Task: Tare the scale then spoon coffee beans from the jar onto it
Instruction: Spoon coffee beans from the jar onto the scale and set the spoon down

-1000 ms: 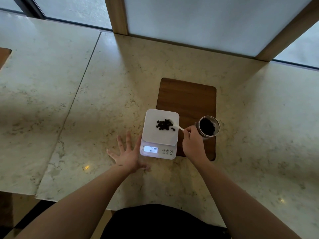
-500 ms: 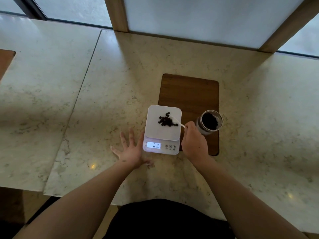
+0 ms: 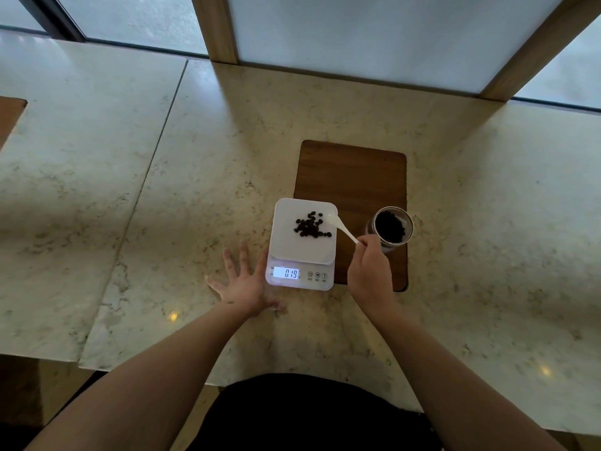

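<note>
A white scale (image 3: 289, 245) stands on the marble counter, its lit display reading 019. A small heap of dark coffee beans (image 3: 311, 225) lies on its platform. My right hand (image 3: 370, 275) pinches the handle of a white spoon (image 3: 340, 225); the spoon's bowl hovers over the platform's right edge, beside the beans, and looks empty. An open glass jar (image 3: 392, 227) of beans stands just right of the scale on a wooden board. My left hand (image 3: 242, 281) lies flat on the counter with fingers spread, touching the scale's left front corner.
The dark wooden board (image 3: 353, 177) extends behind the scale and jar. A seam (image 3: 153, 164) splits the counter into slabs left of the scale. Window frames and a wooden post (image 3: 214, 27) close off the back. The counter's near edge runs by my body.
The display has changed from 075 through 016 to 019. The spoon has lifted off the bean heap and drawn back to the right, and the heap has spread a little.
</note>
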Available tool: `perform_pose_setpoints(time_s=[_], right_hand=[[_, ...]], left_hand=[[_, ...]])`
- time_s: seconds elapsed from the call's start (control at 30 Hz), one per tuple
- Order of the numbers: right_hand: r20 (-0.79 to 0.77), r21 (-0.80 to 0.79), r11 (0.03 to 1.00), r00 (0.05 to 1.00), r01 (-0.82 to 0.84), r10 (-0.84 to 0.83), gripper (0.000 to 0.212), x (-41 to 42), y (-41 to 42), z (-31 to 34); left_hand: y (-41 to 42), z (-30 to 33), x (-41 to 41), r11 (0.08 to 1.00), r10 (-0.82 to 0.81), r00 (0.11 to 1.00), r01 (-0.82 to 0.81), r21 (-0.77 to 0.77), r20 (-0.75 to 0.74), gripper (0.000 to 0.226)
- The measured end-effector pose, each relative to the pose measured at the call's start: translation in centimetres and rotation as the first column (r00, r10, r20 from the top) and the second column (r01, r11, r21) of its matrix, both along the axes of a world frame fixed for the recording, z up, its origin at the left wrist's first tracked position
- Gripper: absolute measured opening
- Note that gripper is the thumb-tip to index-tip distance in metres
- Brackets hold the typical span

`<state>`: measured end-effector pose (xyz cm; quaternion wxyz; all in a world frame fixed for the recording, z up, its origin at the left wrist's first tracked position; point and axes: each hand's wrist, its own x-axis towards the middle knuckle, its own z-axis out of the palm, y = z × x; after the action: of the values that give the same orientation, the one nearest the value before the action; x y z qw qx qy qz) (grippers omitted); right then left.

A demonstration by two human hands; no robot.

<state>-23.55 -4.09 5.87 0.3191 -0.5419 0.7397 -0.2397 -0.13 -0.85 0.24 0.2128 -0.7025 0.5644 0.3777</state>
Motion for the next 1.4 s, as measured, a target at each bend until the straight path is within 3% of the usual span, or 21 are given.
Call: perform_pose_setpoints(time_s=[0.07, 0.17, 0.27, 0.4, 0.6, 0.9, 1.4], right_hand=[[0.244, 0.213, 0.962, 0.943, 0.173, -0.224, 0.02, -0.2, 0.5, -0.1], [0.565, 0.528, 0.819, 0.626, 0.226, -0.537, 0.022, -0.8, 2.3, -0.1], [0.635, 0.677, 0.725, 0.399, 0.125, -0.662, 0.019, -1.6, 4.6, 0.0], [0.611, 0.745, 0.659, 0.288, 0.105, -0.737, 0.017, -2.9, 7.5, -0.4], [0.569, 0.703, 0.681, 0.412, 0.206, -0.712, 0.014, -5.3, 9.0, -1.4], [0.373, 0.559, 0.765, 0.728, 0.319, -0.576, 0.013, -7.5, 7.8, -1.5], [0.285, 0.491, 0.789, 0.787, 0.369, -0.547, 0.012, -8.3, 6.9, -3.1]], left_hand=[[0.0, 0.1, 0.0, 1.0, 0.002, 1.0, -0.002, 0.0, 0.003, 0.142], [0.0, 0.2, -0.1, 1.0, 0.003, 1.0, -0.003, -0.006, 0.007, 0.143], [0.1, 0.2, -0.1, 1.0, 0.005, 1.0, -0.005, -0.016, 0.009, 0.141], [0.1, 0.1, 0.0, 0.999, 0.007, 1.0, -0.007, -0.036, 0.004, 0.142], [0.2, -0.4, 0.3, 0.999, 0.007, 1.0, -0.006, -0.045, 0.012, 0.142], [0.0, -0.7, 0.4, 0.998, 0.012, 1.0, -0.011, -0.062, 0.012, 0.143], [0.1, 0.5, 0.0, 0.999, -0.001, 1.0, 0.001, -0.032, 0.012, 0.142]])
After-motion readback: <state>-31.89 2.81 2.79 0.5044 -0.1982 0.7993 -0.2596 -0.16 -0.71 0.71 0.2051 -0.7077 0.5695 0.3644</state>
